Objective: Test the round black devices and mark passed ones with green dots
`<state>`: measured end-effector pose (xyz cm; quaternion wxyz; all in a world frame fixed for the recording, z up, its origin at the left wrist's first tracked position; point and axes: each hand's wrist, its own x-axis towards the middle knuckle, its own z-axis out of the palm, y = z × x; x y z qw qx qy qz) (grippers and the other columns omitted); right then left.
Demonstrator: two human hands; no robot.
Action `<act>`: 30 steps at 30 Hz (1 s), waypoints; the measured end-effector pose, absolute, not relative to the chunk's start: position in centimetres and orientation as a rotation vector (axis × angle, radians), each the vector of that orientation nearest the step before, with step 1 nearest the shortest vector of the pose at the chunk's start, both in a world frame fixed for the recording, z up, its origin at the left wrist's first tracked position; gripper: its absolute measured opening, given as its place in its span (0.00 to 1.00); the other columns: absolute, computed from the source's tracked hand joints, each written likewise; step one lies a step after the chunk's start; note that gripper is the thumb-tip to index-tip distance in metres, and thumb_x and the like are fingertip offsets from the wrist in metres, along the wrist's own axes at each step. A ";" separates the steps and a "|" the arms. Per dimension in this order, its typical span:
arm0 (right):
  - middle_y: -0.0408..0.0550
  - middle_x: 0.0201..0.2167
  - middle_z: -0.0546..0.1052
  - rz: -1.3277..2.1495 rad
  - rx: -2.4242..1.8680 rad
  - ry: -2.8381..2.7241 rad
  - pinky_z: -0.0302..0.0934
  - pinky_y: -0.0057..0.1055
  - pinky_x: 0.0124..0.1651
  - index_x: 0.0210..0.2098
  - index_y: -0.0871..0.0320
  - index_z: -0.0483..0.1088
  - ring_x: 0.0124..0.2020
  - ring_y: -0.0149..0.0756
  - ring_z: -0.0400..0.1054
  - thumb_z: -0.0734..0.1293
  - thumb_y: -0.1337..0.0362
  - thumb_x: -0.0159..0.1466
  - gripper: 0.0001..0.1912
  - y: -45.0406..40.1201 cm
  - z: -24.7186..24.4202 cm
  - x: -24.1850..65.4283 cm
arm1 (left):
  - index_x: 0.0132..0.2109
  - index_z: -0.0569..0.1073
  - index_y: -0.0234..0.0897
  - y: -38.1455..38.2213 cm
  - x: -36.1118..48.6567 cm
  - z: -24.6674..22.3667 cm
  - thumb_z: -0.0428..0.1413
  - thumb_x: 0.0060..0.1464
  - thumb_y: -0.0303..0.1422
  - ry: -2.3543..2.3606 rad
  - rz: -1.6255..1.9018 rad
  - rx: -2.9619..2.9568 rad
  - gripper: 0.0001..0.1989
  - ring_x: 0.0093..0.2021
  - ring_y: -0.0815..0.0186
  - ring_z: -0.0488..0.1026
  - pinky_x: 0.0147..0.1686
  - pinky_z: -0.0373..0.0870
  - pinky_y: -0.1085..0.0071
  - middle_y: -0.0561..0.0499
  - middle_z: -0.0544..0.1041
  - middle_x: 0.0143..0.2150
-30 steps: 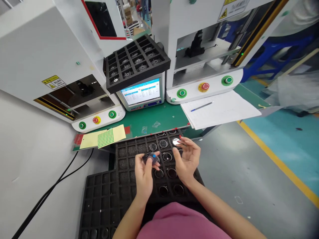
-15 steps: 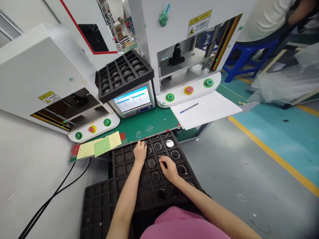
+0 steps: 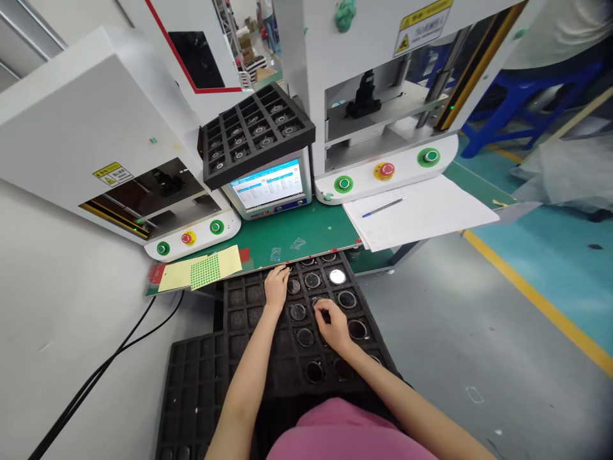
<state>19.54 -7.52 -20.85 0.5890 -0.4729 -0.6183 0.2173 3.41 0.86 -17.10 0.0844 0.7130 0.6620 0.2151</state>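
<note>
Both hands are now operating down at the black, square-celled foam tray, having been raised above it a second ago; no lifted piece is now showing, so handling is judged to be continuing within the cells. The left hand is reaching to the tray's far edge, beside the smooth green surface; its fingertips are partly hidden, and whether it is grasping anything cannot be told. The right hand is bringing thumb and fingers together, apparently at a partly hidden, thin-rimmed disc; a firm grip cannot be confirmed. Other round, dark, glossy discs are sitting in separate cells, and one mirror-bright disc is reflecting strongly. The foam is showing a matt, rough texture.
</note>
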 end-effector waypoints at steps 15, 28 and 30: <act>0.46 0.28 0.75 0.478 -1.167 -1.462 0.69 0.36 0.35 0.32 0.55 0.65 0.30 0.37 0.72 0.63 0.65 0.64 0.04 -8.2 -21.4 19.5 | 0.46 0.78 0.39 -0.3 3.5 -18.4 0.55 0.59 0.27 1.921 0.739 2.029 0.11 0.54 0.58 0.73 0.55 0.68 0.52 0.45 0.80 0.49; 0.48 0.27 0.74 0.454 -1.268 -1.518 0.65 0.39 0.36 0.30 0.57 0.65 0.30 0.39 0.70 0.67 0.64 0.60 0.06 -9.5 -22.2 20.9 | 0.47 0.76 0.38 -16.6 -8.4 -16.4 0.49 0.62 0.30 2.459 0.705 1.363 0.12 0.53 0.62 0.72 0.57 0.67 0.60 0.45 0.77 0.50; 0.47 0.27 0.73 0.478 -1.281 -1.524 0.64 0.40 0.37 0.30 0.56 0.64 0.30 0.39 0.70 0.67 0.63 0.60 0.07 -9.7 -22.5 21.0 | 0.50 0.72 0.34 -23.2 -11.4 -16.8 0.52 0.62 0.33 2.688 0.614 1.012 0.12 0.50 0.60 0.73 0.52 0.70 0.55 0.44 0.75 0.50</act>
